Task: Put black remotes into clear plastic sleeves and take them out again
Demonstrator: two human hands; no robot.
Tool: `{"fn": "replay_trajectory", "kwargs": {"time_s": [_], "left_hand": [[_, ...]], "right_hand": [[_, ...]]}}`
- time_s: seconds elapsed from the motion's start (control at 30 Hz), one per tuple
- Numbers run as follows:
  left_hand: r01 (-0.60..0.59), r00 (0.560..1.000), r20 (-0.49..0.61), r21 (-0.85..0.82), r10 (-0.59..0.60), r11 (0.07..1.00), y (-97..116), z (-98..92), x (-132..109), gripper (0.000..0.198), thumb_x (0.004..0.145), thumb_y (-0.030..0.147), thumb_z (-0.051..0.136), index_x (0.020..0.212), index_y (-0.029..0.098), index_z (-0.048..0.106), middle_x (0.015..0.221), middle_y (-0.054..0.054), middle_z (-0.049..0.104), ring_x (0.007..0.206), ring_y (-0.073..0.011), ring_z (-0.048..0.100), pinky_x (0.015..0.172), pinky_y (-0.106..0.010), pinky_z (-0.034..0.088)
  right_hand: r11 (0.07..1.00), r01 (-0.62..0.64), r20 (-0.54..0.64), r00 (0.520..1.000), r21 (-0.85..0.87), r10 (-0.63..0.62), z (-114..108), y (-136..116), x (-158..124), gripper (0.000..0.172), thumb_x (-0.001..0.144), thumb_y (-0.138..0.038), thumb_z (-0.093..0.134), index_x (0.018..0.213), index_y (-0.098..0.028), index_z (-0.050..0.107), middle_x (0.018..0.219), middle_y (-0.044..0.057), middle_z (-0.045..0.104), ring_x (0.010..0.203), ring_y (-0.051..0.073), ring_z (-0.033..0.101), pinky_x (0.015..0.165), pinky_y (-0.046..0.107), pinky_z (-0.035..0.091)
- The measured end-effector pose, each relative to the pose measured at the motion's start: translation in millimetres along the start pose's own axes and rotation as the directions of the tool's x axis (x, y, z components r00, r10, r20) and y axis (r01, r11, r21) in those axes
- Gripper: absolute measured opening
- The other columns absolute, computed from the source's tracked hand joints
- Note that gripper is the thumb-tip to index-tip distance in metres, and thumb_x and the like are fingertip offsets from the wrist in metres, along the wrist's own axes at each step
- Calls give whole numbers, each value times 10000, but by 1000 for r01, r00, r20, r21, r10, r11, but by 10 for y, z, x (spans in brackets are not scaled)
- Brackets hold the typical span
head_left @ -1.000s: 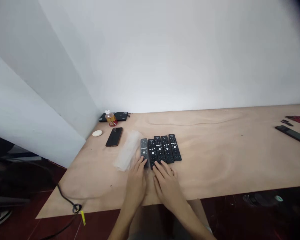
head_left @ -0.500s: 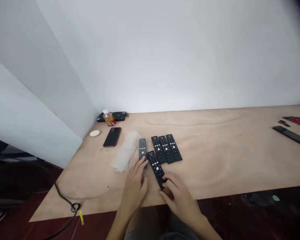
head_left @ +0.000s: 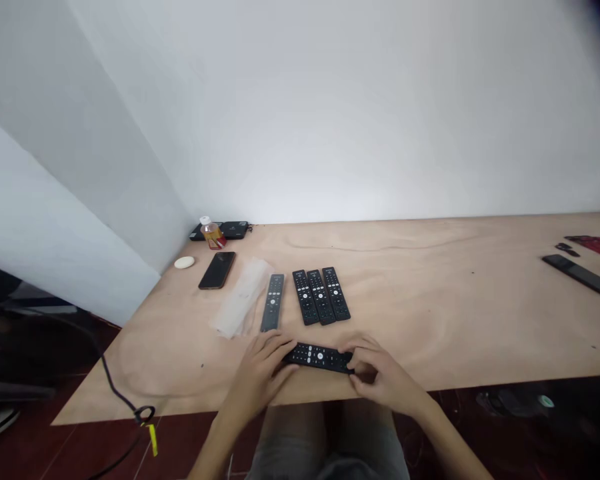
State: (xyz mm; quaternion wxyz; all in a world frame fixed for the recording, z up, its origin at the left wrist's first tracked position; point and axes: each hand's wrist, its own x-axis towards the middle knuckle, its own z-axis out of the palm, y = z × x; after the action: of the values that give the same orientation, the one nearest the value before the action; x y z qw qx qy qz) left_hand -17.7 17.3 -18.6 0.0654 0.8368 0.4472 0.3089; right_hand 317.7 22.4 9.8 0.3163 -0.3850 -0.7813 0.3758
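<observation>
1. Two forearms [head_left: 220, 427] rise from the near side and slant inward, so the hands meet in front of the body; both wrists look low and relaxed.
2. The left hand [head_left: 260, 367] grips one end of the remote [head_left: 320, 356], fingers laid over the top and thumb along the near side, probably to steady it.
3. The right hand [head_left: 377, 373] has the other end pinched between curled fingers and thumb, its knuckles arched; this looks like the finer hold.
4. The remote lies crosswise near the front edge of the table [head_left: 405, 300], buttons up. Turned this way, it gives each hand an end. Whether it is slightly lifted, I cannot tell.
5. Just beyond the left fingers, the greyer remote [head_left: 273, 301] seems to be in clear plastic, which would explain its dull face; contact with the fingertips is unclear.
6. To its right, three remotes [head_left: 321, 295] stand side by side, faces up, slightly slanted, apparently lined up for easy reach.
7. Left of the greyer remote lies the plastic [head_left: 243, 300], pale and flat, out of the hands' way.
8. Farther left come the phone [head_left: 217, 270], then the bottle [head_left: 213, 235], upright before the black boxes [head_left: 235, 229], seemingly parked at the back.
</observation>
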Motion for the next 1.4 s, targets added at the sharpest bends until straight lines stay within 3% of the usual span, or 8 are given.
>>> {"fn": "replay_trajectory", "kwargs": {"time_s": [0.1,0.3,0.47,0.7,0.93,1.03,1.17,1.4], "left_hand": [[9,1000,19,19,-9,1000,-7,7,-10,368,1029,317,724,1394,297,676,1323,-71,770,1285,-324,653,1089,-538,572],[131,991,38,-62,-129,989,56,-15,69,190,1072,333,660,1241,272,724,1163,-67,768,1122,-284,655,992,-458,559],[207,975,120,-175,-188,962,103,-127,151,178,1063,406,671,1079,248,751,1021,-62,716,1005,-262,617,891,-398,518],[296,945,219,-250,-244,922,108,-193,194,301,962,520,788,894,229,746,873,-40,699,951,-262,571,824,-366,465],[303,941,225,-234,-251,924,114,-166,196,243,975,480,773,1036,245,750,984,-50,700,987,-272,580,865,-393,470],[324,936,224,-250,-271,913,91,-158,190,243,1000,475,734,1047,236,744,982,-51,685,974,-267,589,857,-388,478],[321,933,261,-286,-249,903,53,-185,208,258,1028,488,686,1062,243,761,984,-44,714,992,-266,597,882,-387,483],[300,931,308,-336,-196,893,17,-249,222,275,1081,473,616,1208,290,778,1088,-45,752,1079,-272,597,994,-419,470]], "right_hand": [[999,-5,-27,1000,45,6,23,3,15,200,840,-75,678,936,-250,689,1282,88,747,1272,306,667,1088,479,559],[993,-55,-91,994,102,64,67,89,50,273,1024,-235,606,1250,-268,755,1267,100,764,1198,303,715,1074,481,579],[987,-70,-158,983,144,93,116,188,151,306,1090,-322,557,1321,-275,753,1335,103,778,1261,318,715,1122,519,568],[990,48,-146,989,134,-28,105,151,239,286,1109,-282,525,1244,-279,776,1320,90,773,1259,288,711,1128,476,568],[997,22,-170,985,75,-9,108,130,199,265,1104,-258,526,1204,-272,771,1261,95,777,1201,284,720,1077,462,582],[999,-3,-125,992,45,8,110,103,188,226,1070,-288,621,1249,-284,759,1284,95,758,1201,298,709,1059,469,586],[999,-26,-50,998,23,27,115,110,168,320,1002,-303,743,1322,-303,746,1370,96,714,1251,317,674,1080,484,575],[996,-77,-56,995,53,79,144,148,144,314,1018,-308,724,1329,-317,765,1392,89,702,1132,285,697,909,407,623]]}}
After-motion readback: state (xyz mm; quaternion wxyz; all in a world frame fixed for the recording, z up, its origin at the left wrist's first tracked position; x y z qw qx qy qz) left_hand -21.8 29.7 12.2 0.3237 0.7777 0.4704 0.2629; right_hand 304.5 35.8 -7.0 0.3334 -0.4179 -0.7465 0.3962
